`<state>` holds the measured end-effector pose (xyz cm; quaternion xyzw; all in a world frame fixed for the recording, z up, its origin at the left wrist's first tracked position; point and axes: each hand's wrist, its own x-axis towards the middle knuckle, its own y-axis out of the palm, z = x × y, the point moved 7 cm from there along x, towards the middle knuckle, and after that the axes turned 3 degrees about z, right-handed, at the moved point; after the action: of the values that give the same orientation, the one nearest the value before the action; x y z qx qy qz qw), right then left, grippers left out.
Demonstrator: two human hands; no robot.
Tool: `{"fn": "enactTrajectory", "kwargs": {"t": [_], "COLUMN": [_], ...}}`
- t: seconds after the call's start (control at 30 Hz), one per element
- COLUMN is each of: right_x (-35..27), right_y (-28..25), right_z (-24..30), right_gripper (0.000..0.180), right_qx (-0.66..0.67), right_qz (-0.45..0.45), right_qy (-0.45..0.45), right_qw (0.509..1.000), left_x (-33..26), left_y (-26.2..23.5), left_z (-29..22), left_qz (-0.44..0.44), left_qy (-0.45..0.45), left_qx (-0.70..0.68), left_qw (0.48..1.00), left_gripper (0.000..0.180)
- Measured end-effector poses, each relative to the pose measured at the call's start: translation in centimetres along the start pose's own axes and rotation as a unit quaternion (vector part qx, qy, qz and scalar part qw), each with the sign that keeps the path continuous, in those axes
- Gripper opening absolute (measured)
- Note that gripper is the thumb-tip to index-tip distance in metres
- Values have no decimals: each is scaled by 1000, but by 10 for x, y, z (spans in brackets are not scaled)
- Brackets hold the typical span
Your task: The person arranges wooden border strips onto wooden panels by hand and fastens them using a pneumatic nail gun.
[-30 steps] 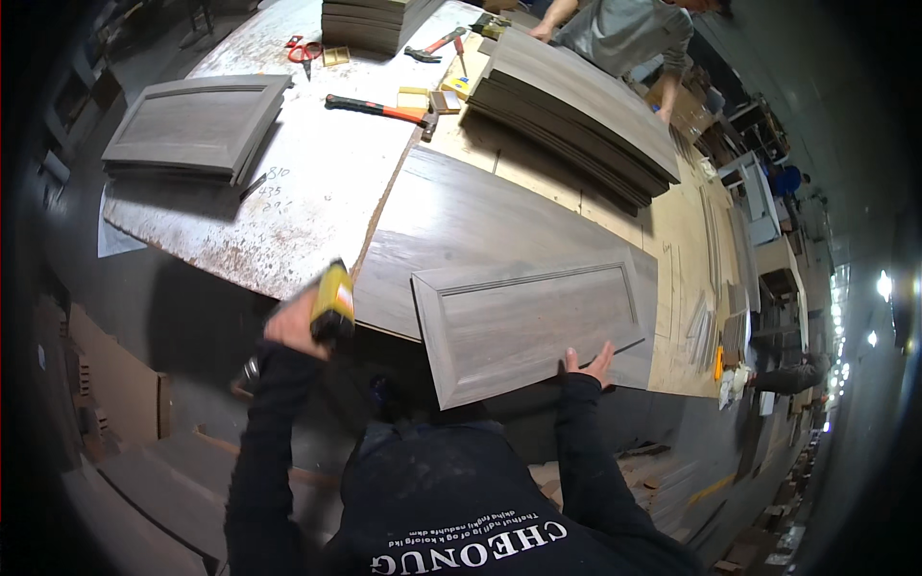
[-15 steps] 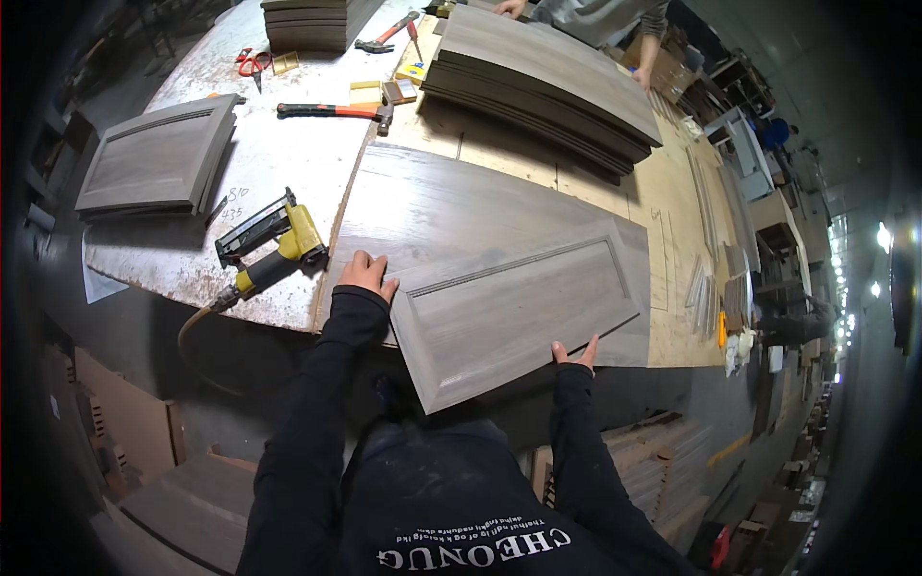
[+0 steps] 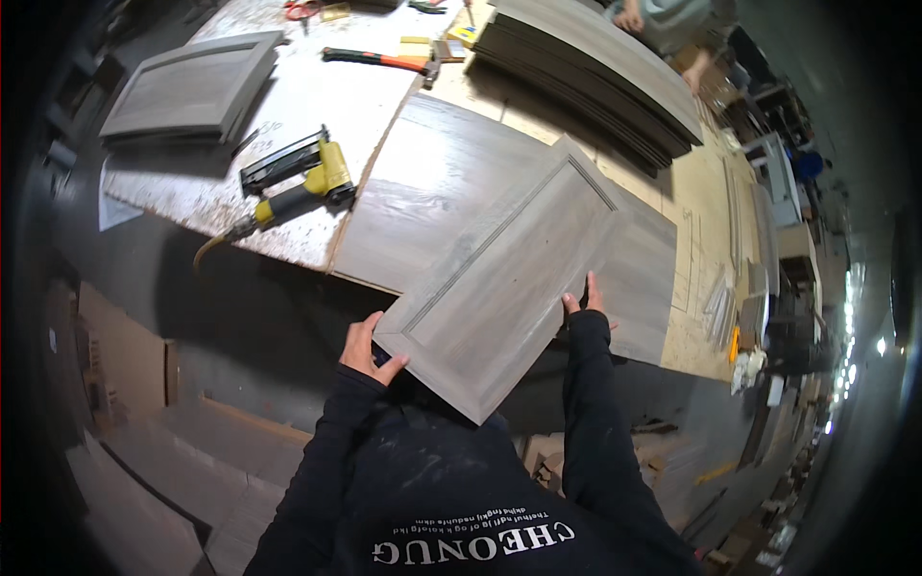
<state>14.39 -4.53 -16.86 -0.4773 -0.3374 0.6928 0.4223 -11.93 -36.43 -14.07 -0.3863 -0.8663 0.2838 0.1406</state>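
A grey wood-grain cabinet door (image 3: 514, 288) with a recessed panel and moulded frame lies slantwise before me, its near end jutting past the table edge. My left hand (image 3: 369, 353) grips its near left corner, thumb on top and fingers around the edge. On the right long edge is my right hand (image 3: 590, 305), thumb and a finger showing at the rim; its other fingers are mostly hidden. Beneath the door's far part rests a flat grey board (image 3: 413, 182). A yellow-and-black nail gun (image 3: 312, 182) with a hose lies to the left.
A few arched-top cabinet doors (image 3: 187, 91) are stacked at the left. Farther back lie an orange-handled hammer (image 3: 379, 60) and a tall stack of grey panels (image 3: 600, 72). Behind that stack, a co-worker's hand (image 3: 629, 17) shows. Boards and cartons line the floor.
The cabinet door has turned counter-clockwise, its far end swinging away and its near end coming closer to me. My left hand has moved nearer with its corner. The whole view has shifted too.
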Motion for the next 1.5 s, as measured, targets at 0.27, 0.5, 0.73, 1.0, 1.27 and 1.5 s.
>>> {"fn": "enactTrajectory", "kwargs": {"t": [0.27,0.5,0.73,1.0,1.27,1.5], "right_x": [62,-86,-141,-161,-160,-159], "right_y": [0,38,47,86,90,92], "right_z": [24,87,120,131,130,127], "right_gripper": [69,18,64,88,88,86], "right_qx": [112,243,93,-132,-125,-131], "right_qz": [-9,16,109,119,121,111], "right_qy": [-194,-336,-535,-582,-578,-589], "right_qw": [975,910,833,793,797,790], "left_x": [-46,-73,-82,-78,-76,-77], "left_y": [51,68,77,70,70,70], "left_z": [1,-8,1,4,9,9], "left_qz": [59,-78,-120,-94,-117,-123], "left_qy": [-48,-54,-74,-30,-19,-10], "left_qx": [-70,-122,-219,-267,-262,-257], "left_qw": [995,988,965,958,958,959], "left_gripper": [91,81,70,61,58,59]}}
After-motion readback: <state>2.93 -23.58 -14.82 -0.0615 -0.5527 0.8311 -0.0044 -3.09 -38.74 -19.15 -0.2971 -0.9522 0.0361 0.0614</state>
